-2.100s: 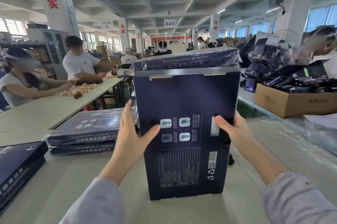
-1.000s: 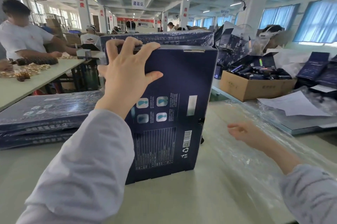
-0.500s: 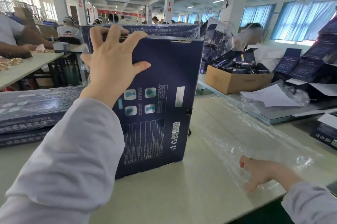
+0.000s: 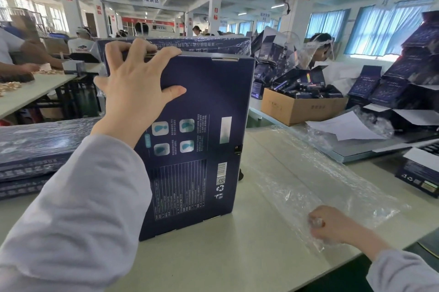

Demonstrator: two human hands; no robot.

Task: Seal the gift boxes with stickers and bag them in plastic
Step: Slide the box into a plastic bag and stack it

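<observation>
Along the table's left edge: a stack of bagged boxes (image 4: 35, 149) lies flat on the table (image 4: 213, 263), well clear of our work; we take them for finished ones set aside.
Left hand: our left hand (image 4: 137, 92) grips the top edge of the gift box (image 4: 202, 137), fingers curled over it and thumb spread on the printed face. We judge this props the box so the other hand is free.
Gift box: it stands upright on its short end near the table's middle, barcode side toward us, not yet bagged.
Plastic bag: a clear plastic bag (image 4: 308, 168) lies flat just right of the box, running down to the near edge.
Right hand: our right hand (image 4: 330, 225) is bunched tight at the near edge, pinching the bag's near end, probably to lift one layer free.
Far right edge: a cardboard carton (image 4: 301, 108) holds loose dark packs.
Change: half a second ago the right hand's fingers lay loosely spread on the film; now they close on it. The left hand's hold matches. Two seconds back, both hands flanked the box.
</observation>
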